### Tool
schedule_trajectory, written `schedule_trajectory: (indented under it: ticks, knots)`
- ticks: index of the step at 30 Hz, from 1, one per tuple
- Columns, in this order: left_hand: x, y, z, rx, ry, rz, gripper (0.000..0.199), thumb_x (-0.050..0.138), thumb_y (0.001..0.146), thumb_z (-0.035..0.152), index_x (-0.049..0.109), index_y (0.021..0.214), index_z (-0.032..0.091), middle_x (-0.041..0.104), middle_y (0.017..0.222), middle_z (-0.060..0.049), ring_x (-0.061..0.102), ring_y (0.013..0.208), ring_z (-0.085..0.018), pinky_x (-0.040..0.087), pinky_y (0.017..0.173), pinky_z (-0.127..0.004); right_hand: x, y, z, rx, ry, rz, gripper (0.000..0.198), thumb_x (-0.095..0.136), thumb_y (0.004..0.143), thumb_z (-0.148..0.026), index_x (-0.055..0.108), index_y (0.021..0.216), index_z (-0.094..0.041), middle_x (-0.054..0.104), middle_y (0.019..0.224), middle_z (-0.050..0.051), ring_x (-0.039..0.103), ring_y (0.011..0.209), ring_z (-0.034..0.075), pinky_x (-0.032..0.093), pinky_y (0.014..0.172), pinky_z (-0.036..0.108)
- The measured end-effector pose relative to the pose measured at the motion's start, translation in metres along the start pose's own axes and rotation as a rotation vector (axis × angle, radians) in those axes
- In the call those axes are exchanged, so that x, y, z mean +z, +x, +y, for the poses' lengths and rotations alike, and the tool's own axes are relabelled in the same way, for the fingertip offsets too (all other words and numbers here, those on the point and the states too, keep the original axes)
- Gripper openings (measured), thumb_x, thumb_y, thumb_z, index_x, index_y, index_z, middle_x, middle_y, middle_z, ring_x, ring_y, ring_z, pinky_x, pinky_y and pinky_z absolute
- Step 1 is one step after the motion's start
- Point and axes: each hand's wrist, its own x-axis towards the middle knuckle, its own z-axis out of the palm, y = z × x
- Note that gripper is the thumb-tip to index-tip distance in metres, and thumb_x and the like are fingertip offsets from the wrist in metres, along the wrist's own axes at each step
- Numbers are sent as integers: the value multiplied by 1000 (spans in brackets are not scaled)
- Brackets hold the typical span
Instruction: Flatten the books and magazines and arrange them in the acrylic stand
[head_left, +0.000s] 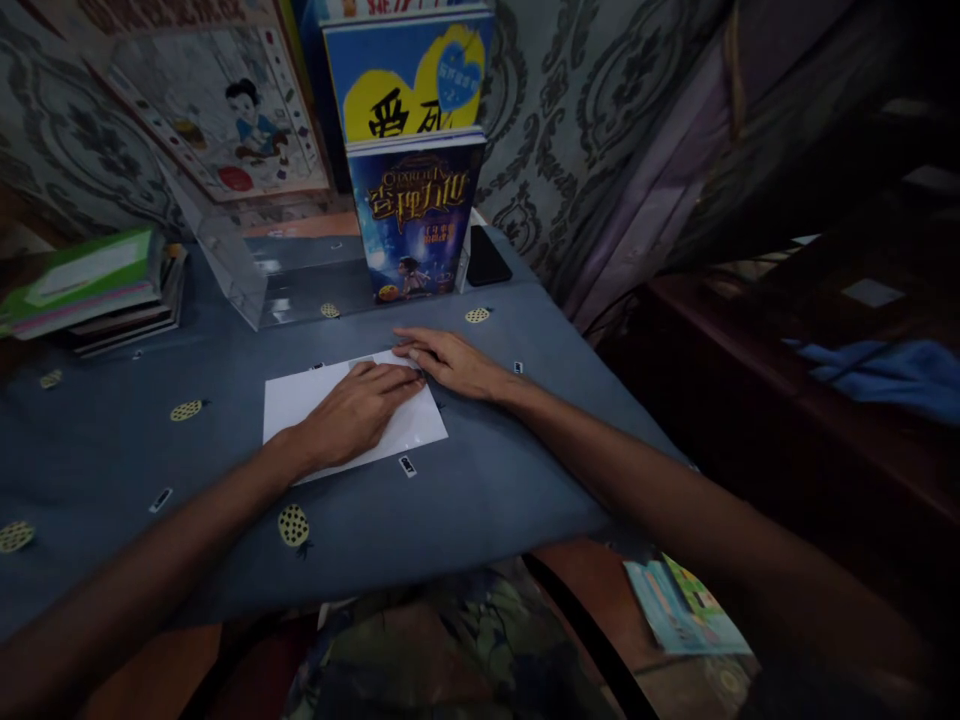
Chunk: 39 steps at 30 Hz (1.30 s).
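A white sheet of paper point(296, 405) lies slightly slanted on the blue-grey tablecloth point(232, 510). My left hand point(364, 410) rests palm down on the sheet, its fingers reaching toward the right side. At the sheet's far right corner is my right hand point(454, 362), with its fingers stretched out to the left over the edge. The two hands nearly meet at the fingertips. A small greyish patch shows by the paper's far edge, too faint to make out. What lies under my palms is hidden.
Beyond the paper, several books point(420, 225) stand in a clear plastic holder point(251, 290), with a picture book point(225, 130) leaning to the left. A dark phone point(487, 258) lies beside them. Stacked books point(97, 280) sit at far left. The table's right edge slopes past my right forearm.
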Motion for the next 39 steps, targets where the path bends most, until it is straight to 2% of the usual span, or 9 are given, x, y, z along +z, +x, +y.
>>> schedule_trajectory:
  ticks: [5,10,13,16,20,24,28,32,39]
  knots:
    - [1,-11,27,154,-122,9,48,36,97,3,55,139,14,60,142,-12,55,130,-25,44,107,-44,1,-1,2,-29,8,-7,50,48,96,-18,47,146,-14,71,129,12,64,125,23,48,108,46]
    - [-1,-17,33,168,-176,-2,52,34,97,3,51,143,19,57,147,-10,52,136,-20,43,111,-43,0,-2,1,-37,-28,-9,49,51,95,-19,52,143,-16,72,126,11,66,121,25,51,103,47]
    - [0,-21,19,98,-200,27,45,35,102,10,53,142,19,58,146,-9,54,135,-19,45,111,-41,0,-2,0,-41,-79,5,44,51,94,-18,59,138,-19,71,130,10,65,121,25,52,103,46]
    - [-1,-36,-10,-27,-155,85,45,37,100,11,56,140,21,60,144,-9,56,133,-20,47,110,-45,0,-1,0,-25,-125,4,41,49,94,-18,63,133,-17,67,136,11,64,122,26,53,101,45]
    - [-9,-73,-52,-254,-108,84,46,38,98,15,59,138,21,62,142,-8,60,129,-22,49,109,-45,1,0,0,-10,-147,1,40,50,94,-19,64,131,-17,68,133,12,65,120,27,55,99,45]
    - [-18,-115,-68,-404,-86,114,45,39,98,22,64,135,24,64,139,-4,62,127,-24,51,108,-45,5,-1,-1,-7,-178,24,39,51,95,-22,66,130,-18,71,128,11,67,116,26,55,99,44]
    - [-17,-145,-57,-406,-33,190,47,37,97,18,64,135,23,65,139,-6,61,128,-25,49,109,-49,9,-3,-6,2,-269,23,42,54,94,-26,63,133,-15,71,126,14,67,113,29,55,99,48]
    - [-13,-165,-32,-330,-32,236,47,41,96,14,64,135,24,65,138,-8,63,126,-25,48,110,-50,13,-4,-9,-3,-327,25,42,53,94,-25,63,134,-16,71,127,12,66,115,29,52,102,50]
    - [-16,-172,19,-247,-157,254,42,42,99,15,67,130,29,69,132,-7,63,126,-25,49,107,-48,16,-4,-10,-1,-380,15,42,50,94,-24,63,134,-17,70,130,11,63,122,29,48,108,49]
